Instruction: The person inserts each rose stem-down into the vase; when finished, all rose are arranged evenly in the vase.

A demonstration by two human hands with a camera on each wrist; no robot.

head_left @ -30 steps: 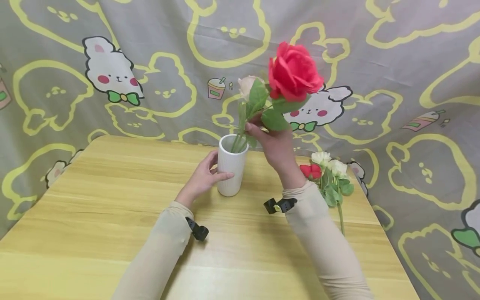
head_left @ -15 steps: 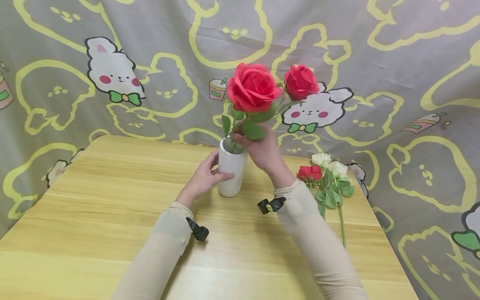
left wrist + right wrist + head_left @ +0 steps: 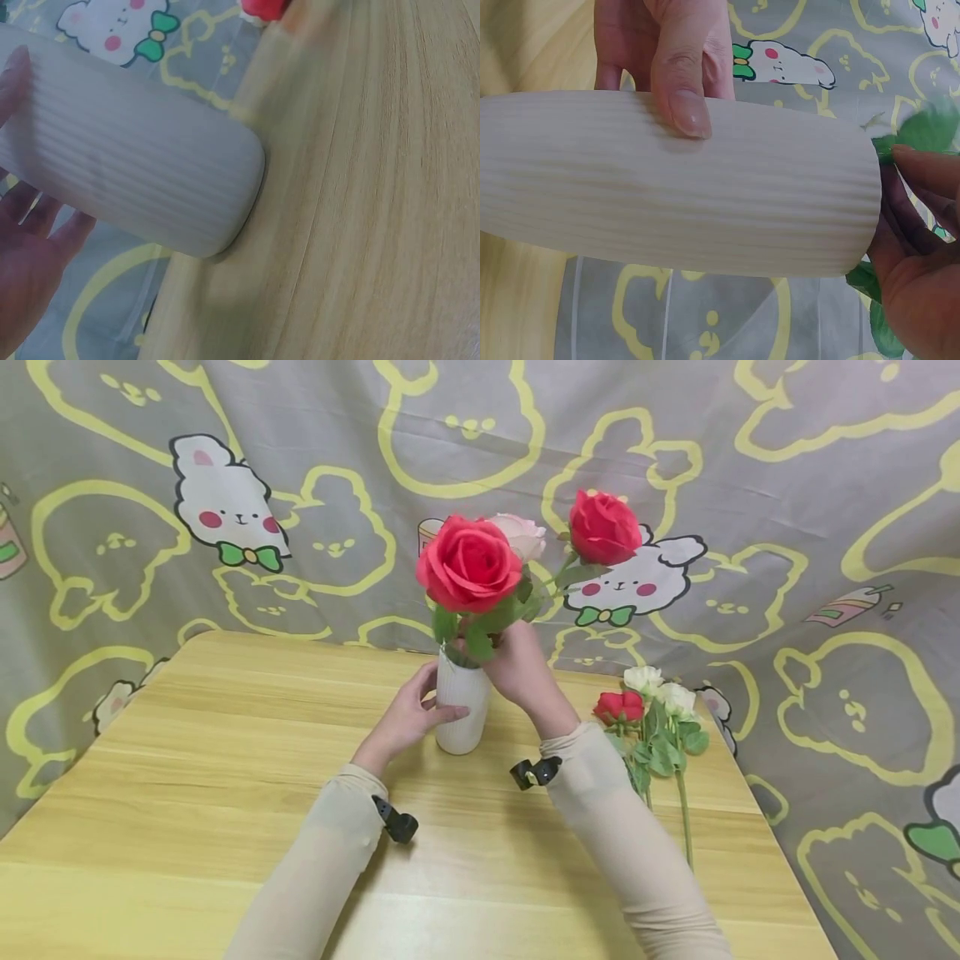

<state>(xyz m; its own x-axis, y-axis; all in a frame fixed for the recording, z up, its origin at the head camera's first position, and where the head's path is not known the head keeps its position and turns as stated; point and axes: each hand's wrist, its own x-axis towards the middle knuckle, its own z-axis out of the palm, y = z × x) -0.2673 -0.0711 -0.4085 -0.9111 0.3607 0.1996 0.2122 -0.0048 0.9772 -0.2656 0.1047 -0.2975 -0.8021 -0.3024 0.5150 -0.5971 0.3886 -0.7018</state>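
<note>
Where the desk (image 3: 225, 777) meets the patterned cloth (image 3: 315, 410), a white ribbed vase (image 3: 463, 727) stands upright near the back edge, with broad wood stretching from it to the left and front edges. Close to the right edge lie a red flower (image 3: 619, 706) and two white flowers (image 3: 678, 699), narrowing the room there. From where I stand, the left hand (image 3: 405, 714) is wrapped round the vase, while the right hand (image 3: 525, 677) pinches green stems (image 3: 885, 150) at its mouth. Above rise a large red rose (image 3: 470, 564), a pale pink rose (image 3: 523, 535) and, leaning right, a smaller red rose (image 3: 604, 528); leaves hide how deep they sit.
</note>
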